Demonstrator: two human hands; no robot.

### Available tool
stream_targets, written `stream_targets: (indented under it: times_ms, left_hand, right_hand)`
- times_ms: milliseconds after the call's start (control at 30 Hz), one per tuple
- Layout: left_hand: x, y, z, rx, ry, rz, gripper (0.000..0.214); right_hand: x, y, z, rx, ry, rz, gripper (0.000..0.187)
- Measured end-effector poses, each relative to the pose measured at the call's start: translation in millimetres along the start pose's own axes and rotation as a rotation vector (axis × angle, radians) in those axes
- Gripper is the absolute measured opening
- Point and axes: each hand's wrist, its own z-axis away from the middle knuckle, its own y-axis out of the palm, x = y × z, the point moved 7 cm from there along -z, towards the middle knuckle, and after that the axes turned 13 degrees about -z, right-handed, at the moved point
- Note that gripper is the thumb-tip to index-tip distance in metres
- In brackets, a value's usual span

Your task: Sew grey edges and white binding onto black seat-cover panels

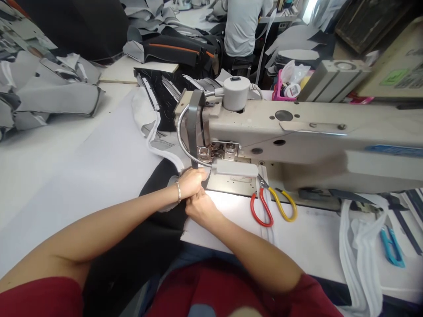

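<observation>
My left hand [191, 181], with a bracelet at its wrist, is closed on the edge of a black fabric piece [142, 257] just in front of the sewing machine's needle area. Close below it, my right hand [202, 207] has its fingers curled in on the same fabric edge, and the two hands touch. The fingertips and the exact grip are partly hidden. A white strip [165, 154] runs from behind down towards my left hand. The sewing machine [244, 119] stands to the right, its lamp [234, 168] hanging beside my fingers.
Scissors with red and yellow handles [262, 207] lie on the machine bed's front edge. White strips [360, 259] and a blue-handled tool [392, 246] are at right. Grey fabric pieces [56, 92] pile up at left. A person [243, 28] sits beyond the machine.
</observation>
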Motion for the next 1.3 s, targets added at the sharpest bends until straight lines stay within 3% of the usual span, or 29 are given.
stream_targets:
  times_ms: [100, 267, 500, 767, 1033, 1133, 1233, 1300]
  left_hand:
    - [1.1, 5.5, -0.9, 0.092, -0.042, -0.099, 0.024]
    - [0.5, 3.9, 0.6, 0.089, -0.077, -0.079, 0.018]
    - [6.2, 7.5, 1.0, -0.004, -0.146, -0.003, 0.015]
    - [13.7, 4.3, -6.6, -0.141, -0.234, 0.139, 0.007]
    - [18.4, 7.9, -14.6, -0.245, -0.453, 0.236, 0.011]
    - [16.1, 8.4, -12.0, -0.193, -0.361, 0.223, 0.008]
    - [10.9, 4.6, -2.3, -0.185, -0.115, 0.16, 0.02]
    - [8.7, 3.6, 5.9, -0.188, 0.046, 0.102, 0.027]
  right_hand:
    - [2.7, -0.6, 0.6, 0.003, -0.033, -0.017, 0.025]
    - [4.8, -0.1, 3.3, 0.05, -0.072, -0.09, 0.02]
    - [-6.8, 1.4, 2.9, 0.145, -0.07, -0.171, 0.018]
    - [-42.8, -0.8, 2.3, 0.153, 0.079, -0.252, 0.019]
    - [-71.5, -8.1, 7.5, 0.057, 0.131, -0.283, 0.014]
    - [-49.6, -13.6, 12.5, -0.046, 0.001, -0.265, 0.02]
    - [-18.0, -17.6, 18.3, -0.119, -0.135, -0.22, 0.03]
    - [-6.8, -16.6, 20.2, -0.094, -0.148, -0.196, 0.032]
